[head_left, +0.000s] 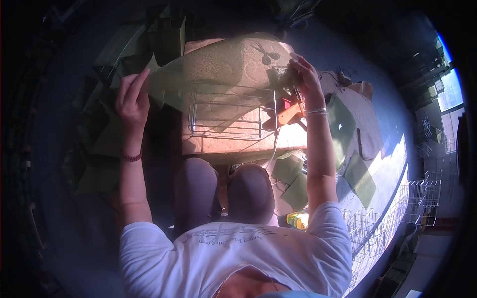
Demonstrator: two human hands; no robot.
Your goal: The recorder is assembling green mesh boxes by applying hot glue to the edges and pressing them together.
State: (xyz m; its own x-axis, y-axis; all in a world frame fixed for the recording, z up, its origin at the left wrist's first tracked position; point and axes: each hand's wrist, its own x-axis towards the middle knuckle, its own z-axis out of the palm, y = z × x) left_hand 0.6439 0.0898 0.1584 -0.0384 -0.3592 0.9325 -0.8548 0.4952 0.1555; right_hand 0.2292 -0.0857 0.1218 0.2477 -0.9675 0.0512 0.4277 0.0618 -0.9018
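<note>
A sheer green mesh sheet stretches between my raised hands above a cloth-covered work surface. My left hand pinches its left end between thumb and fingers. At the far right corner, my right hand has its fingers closed on the other end. Below the mesh lies a rectangular metal wire frame, partly veiled by it. A pair of dark scissors shows through the mesh at the far side. Beside the frame, near my right wrist, rests a tool with an orange body; its kind is unclear.
Folded green mesh pieces are heaped at the left. More flat green pieces lie on the floor at the right, near wire baskets. A yellow-and-green package sits beside my right knee.
</note>
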